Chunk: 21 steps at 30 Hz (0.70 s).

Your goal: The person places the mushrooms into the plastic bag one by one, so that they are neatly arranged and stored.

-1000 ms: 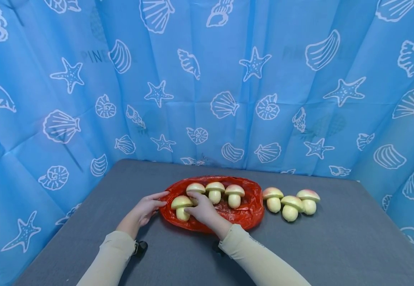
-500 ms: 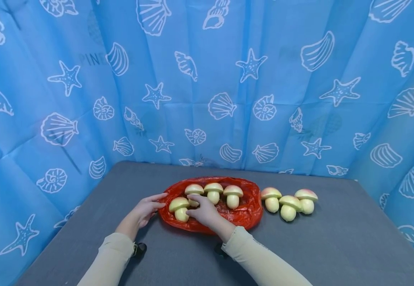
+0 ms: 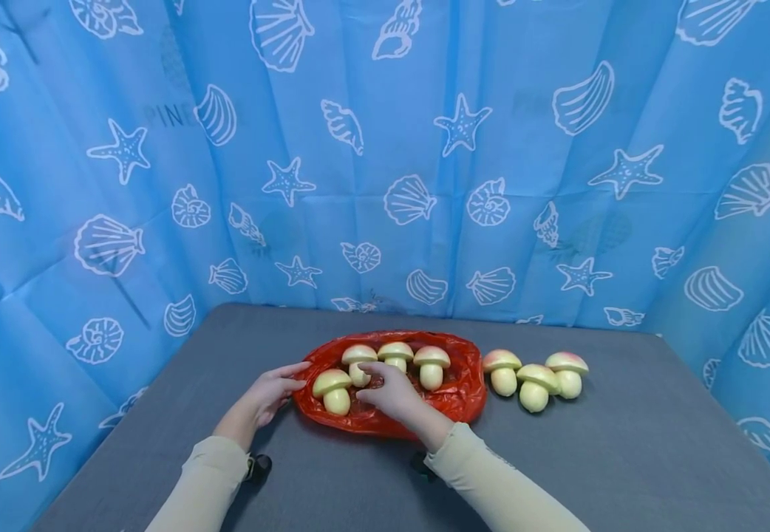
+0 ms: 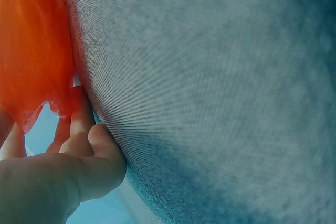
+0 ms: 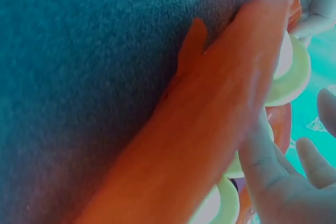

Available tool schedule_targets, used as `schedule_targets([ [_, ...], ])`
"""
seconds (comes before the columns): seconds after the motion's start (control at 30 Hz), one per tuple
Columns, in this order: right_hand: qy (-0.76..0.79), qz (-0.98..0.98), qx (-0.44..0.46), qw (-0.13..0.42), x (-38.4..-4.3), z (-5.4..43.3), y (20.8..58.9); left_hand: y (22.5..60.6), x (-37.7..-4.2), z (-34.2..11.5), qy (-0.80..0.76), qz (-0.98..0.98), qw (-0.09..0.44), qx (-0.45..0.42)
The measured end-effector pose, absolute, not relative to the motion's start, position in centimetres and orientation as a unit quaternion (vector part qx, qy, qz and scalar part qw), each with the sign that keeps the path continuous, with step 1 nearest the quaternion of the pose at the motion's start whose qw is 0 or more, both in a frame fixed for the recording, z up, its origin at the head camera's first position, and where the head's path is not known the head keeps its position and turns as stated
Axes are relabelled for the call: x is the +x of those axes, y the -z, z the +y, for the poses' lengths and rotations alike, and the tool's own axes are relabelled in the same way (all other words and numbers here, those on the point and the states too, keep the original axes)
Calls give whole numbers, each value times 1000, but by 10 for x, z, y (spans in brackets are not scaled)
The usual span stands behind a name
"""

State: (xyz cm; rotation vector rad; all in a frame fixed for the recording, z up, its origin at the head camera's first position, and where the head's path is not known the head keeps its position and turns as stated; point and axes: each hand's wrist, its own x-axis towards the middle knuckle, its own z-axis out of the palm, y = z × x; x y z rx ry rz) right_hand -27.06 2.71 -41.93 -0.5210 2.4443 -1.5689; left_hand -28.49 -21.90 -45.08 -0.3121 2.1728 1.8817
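Note:
A red plastic bag (image 3: pixel 462 403) lies spread out with its rim rolled low. Several pale yellow-green toy mushrooms with pinkish caps stand inside, among them a front-left mushroom (image 3: pixel 332 383) and a right one (image 3: pixel 432 360). My left hand (image 3: pixel 272 393) touches the bag's left rim with its fingers loosely extended; the left wrist view shows its fingertips against the red plastic (image 4: pixel 37 51). Over the bag, just right of the front-left mushroom, my right hand (image 3: pixel 394 395) has thumb and fingers spread apart. Its fingers overlap another mushroom (image 3: pixel 359 356) in the head view and hold nothing.
To the right of the bag, several more mushrooms (image 3: pixel 534 397) stand close together on the grey cloth-covered table (image 3: pixel 598 458). A blue curtain (image 3: pixel 372 162) with white shell and starfish prints hangs behind the table and along its sides.
My right hand has drawn off the front-left mushroom and shifted slightly right, its fingers now apart from it. The left hand keeps its place at the bag's rim. The head view tilts slightly.

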Motion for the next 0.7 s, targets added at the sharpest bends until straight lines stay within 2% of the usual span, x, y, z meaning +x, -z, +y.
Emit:
schedule_targets([
  [0.7,549,821,-136,78,-268,61,396,451,-285,-219,-645,747,123,-107],
])
